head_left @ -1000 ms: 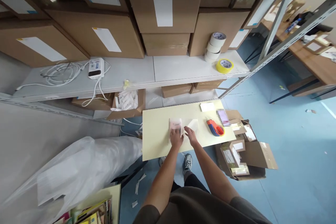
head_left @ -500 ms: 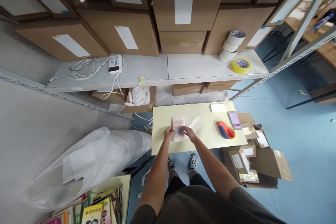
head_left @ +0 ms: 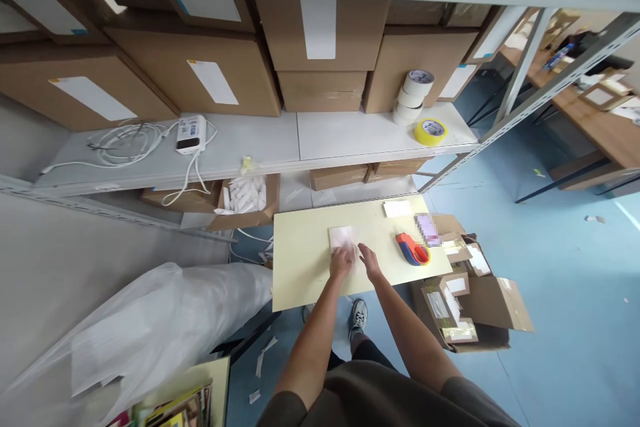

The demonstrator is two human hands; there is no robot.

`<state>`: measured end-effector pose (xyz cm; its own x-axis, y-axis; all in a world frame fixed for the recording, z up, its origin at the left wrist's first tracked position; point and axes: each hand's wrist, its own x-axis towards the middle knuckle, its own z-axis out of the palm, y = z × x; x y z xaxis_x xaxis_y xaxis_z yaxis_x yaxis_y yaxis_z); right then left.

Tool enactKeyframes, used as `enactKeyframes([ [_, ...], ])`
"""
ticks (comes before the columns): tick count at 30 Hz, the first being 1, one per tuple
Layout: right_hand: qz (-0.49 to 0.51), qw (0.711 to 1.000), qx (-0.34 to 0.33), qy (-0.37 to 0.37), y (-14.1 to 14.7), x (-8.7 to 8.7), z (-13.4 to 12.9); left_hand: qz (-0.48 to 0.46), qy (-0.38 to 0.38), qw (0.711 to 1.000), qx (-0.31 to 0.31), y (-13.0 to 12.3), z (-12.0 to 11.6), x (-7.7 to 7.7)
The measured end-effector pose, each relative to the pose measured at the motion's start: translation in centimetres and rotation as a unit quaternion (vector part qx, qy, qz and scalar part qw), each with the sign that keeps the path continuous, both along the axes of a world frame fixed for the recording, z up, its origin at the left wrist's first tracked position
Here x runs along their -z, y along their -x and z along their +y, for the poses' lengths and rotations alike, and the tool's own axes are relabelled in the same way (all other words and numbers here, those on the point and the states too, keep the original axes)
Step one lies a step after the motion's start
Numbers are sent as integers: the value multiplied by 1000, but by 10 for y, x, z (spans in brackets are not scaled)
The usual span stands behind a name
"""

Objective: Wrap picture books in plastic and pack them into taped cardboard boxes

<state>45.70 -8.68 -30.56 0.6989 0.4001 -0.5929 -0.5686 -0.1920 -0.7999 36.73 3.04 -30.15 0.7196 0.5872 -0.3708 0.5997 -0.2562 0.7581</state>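
A flat, pale pinkish-white packet (head_left: 341,236) lies on the cream tabletop (head_left: 300,260), and whitish film or paper seems to cover it. My left hand (head_left: 341,263) is over the packet's near part, its bent fingers pressed onto it and slightly blurred. Just right of the packet is my right hand (head_left: 369,261), fingers stretched toward the packet's edge and holding nothing I can see. Farther right on the same table are a red and blue tape dispenser (head_left: 413,249), a phone-like purple item (head_left: 427,229) with a blurred surface, and a white card stack (head_left: 397,208).
Behind the table, a grey shelf (head_left: 260,140) carries cartons (head_left: 323,90), a power strip (head_left: 191,134), white tape rolls (head_left: 414,88) and a yellow tape roll (head_left: 430,131). An open carton (head_left: 500,310) stands right; a large plastic bag (head_left: 175,320) bulges at left.
My left hand has moved from the packet's left edge onto its near part. My right hand has come off the packet's right side. The translucent sheet no longer lies spread at right; the packet's print looks paler.
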Motion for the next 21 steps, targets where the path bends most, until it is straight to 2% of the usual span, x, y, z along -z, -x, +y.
enactKeyframes([
  [3,-14,999,-31,10,-10,-2,-8,25,-22,999,28,-6,-6,2],
  [6,9,997,-71,25,-11,1,6,4,-31,999,35,2,3,1],
  [10,32,993,-112,32,2,9,29,13,-32,995,-92,29,27,3],
  [13,55,991,-120,7,15,15,41,20,58,983,-173,48,46,6],
  [17,113,985,-121,-56,20,14,57,-77,155,954,-243,53,63,-1],
  [19,149,979,-117,-75,11,10,61,-118,183,948,-234,46,63,-6],
  [21,157,980,-93,-81,-4,5,58,-132,213,949,-193,35,57,-8],
])
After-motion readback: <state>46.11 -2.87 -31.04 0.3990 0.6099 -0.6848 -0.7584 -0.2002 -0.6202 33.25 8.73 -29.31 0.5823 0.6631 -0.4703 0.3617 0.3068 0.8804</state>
